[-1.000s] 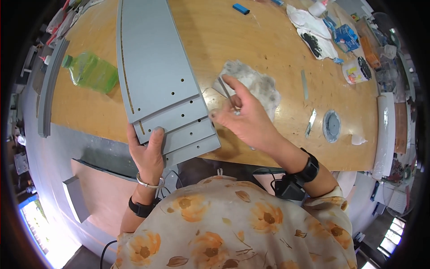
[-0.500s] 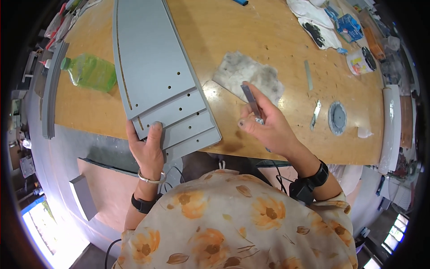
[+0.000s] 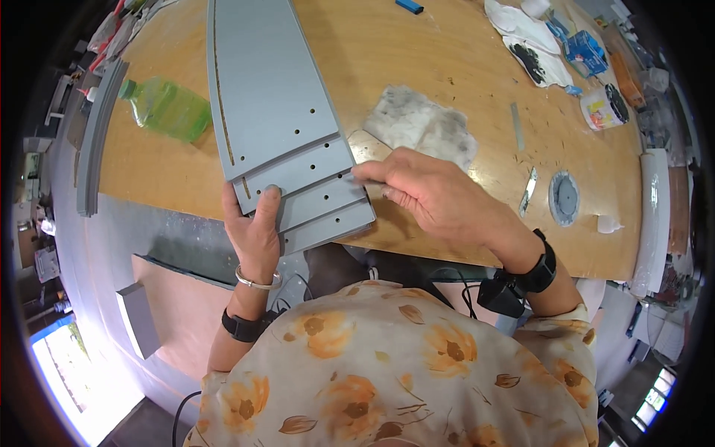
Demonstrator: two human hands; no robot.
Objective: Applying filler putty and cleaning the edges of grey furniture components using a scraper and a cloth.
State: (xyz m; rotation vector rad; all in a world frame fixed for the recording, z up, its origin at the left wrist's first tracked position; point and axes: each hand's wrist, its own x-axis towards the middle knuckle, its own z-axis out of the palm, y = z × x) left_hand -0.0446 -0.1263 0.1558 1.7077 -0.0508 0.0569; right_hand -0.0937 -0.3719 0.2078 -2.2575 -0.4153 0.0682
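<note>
Several grey panels (image 3: 275, 82) with drilled holes lie stacked and stepped on the table, their near ends jutting past its front edge. My left hand (image 3: 253, 227) grips the near left corner, thumb on top and fingers around the side. My right hand (image 3: 436, 194) is closed in a pinch at the right edge of the stack, around a slim flat grey tool. That tool is mostly hidden by the fingers now, and its exact kind is unclear.
A stained white cloth (image 3: 421, 127) lies right of the panels. A green bottle (image 3: 167, 109) lies at left, beside grey strips (image 3: 97, 141). Toward the right are a narrow blade (image 3: 528, 191), a round grey lid (image 3: 564, 198) and a white tub (image 3: 604, 108).
My right hand has moved left and turned over, bringing the flat grey tool to the panels' right edge. The left hand keeps its hold on the corner. The whole view has shifted slightly.
</note>
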